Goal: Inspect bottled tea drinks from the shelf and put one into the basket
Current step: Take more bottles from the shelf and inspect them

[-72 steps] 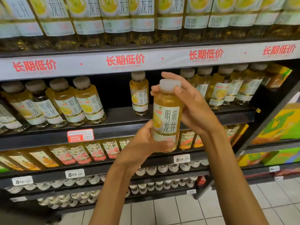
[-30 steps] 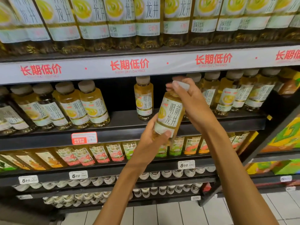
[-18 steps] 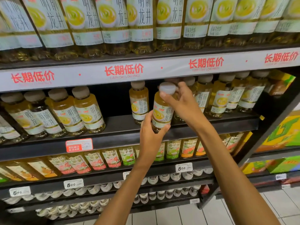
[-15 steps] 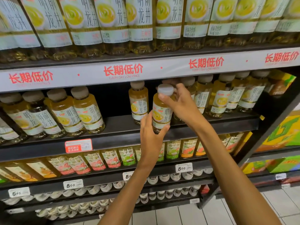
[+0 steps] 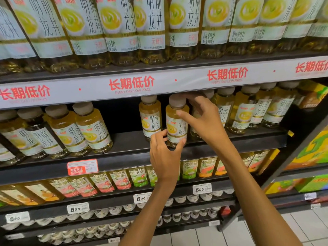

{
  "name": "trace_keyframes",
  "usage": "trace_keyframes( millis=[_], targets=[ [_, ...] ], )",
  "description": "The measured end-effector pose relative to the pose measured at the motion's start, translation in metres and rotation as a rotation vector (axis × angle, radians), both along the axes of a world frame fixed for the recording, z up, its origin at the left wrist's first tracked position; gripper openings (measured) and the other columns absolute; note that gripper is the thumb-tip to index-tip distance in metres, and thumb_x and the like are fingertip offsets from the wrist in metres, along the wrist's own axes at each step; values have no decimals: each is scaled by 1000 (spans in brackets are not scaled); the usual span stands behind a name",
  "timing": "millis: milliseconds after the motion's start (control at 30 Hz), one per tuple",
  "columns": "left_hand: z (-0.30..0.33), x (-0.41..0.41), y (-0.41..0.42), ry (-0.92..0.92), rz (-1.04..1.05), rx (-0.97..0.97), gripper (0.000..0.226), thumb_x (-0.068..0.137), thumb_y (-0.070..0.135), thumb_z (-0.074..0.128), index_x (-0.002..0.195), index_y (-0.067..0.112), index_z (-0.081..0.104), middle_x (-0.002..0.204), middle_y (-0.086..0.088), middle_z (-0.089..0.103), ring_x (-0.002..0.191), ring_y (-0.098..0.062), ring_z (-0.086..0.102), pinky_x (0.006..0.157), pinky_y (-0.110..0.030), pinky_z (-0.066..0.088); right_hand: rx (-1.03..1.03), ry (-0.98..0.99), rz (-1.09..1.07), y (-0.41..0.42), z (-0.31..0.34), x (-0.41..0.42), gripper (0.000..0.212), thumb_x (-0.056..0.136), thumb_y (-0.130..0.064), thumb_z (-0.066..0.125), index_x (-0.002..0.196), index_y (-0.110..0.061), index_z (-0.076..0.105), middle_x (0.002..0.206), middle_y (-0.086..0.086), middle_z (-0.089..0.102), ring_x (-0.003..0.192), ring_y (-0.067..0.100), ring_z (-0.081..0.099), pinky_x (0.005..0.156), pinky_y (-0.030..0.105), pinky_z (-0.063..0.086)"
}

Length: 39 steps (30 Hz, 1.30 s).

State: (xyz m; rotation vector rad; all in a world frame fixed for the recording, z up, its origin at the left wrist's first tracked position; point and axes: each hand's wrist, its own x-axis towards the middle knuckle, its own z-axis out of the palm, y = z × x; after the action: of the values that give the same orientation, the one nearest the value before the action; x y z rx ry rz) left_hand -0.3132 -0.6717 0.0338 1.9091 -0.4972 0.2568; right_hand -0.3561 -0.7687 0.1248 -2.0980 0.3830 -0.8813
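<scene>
1. Your left hand (image 5: 164, 153) loosely cups the tea bottle (image 5: 177, 121) standing on the middle shelf (image 5: 124, 146); your right hand (image 5: 204, 119), fingers spread, touches it.
2. No basket visible; nothing placed yet.

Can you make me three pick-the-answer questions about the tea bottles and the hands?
1. Where is the tea bottle between the hands?
A. standing on the middle shelf
B. lying on the floor
C. in a basket

2. What colour is the big writing on the shelf strip?
A. blue
B. red
C. green

3. What is the left hand doing?
A. hanging by the person's side
B. holding a price tag
C. its fingers are at the bottle's base

Answers: 1 A, the bottle stands upright on the shelf beside another bottle. 2 B, the characters are red on white. 3 C, its fingers reach round the base, while the right hand is at the bottle's upper part.
</scene>
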Motion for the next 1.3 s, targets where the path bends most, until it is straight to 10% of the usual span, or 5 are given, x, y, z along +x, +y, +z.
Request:
trace_keyframes(
  millis=[633,900,1033,1300],
  targets=[
    [7,1,-9,-9,3,197,52,93,19,59,141,12,41,115,-2,55,107,-17,55,99,-37,42,-229,-2,-123,-4,-14,15,21,90,-17,65,94,2,61,84,16,58,74,14,41,62,4,29],
    [6,-15,-5,-8,-101,-24,46,92,3,54,137,14,45,106,5,51,103,-13,53,93,-33,47,-411,-294,-300,-6,-14,-6,17,89,-2,63,102,8,61,98,22,60,100,22,45,83,26,37],
    [7,-23,-10,-9,-187,-35,42,92,0,53,131,14,51,107,2,54,99,-11,54,86,-20,47,-417,-81,-446,-23,-11,-4,11,91,-3,57,90,8,58,95,27,57,98,40,46,82,44,39],
    [11,-28,-17,47,-368,10,42,90,0,56,130,14,52,114,1,58,101,-10,57,89,-28,50,-404,-71,-358,-24,-18,-10,23,92,-16,63,95,6,56,96,22,54,93,32,47,78,32,37]
  ],
)
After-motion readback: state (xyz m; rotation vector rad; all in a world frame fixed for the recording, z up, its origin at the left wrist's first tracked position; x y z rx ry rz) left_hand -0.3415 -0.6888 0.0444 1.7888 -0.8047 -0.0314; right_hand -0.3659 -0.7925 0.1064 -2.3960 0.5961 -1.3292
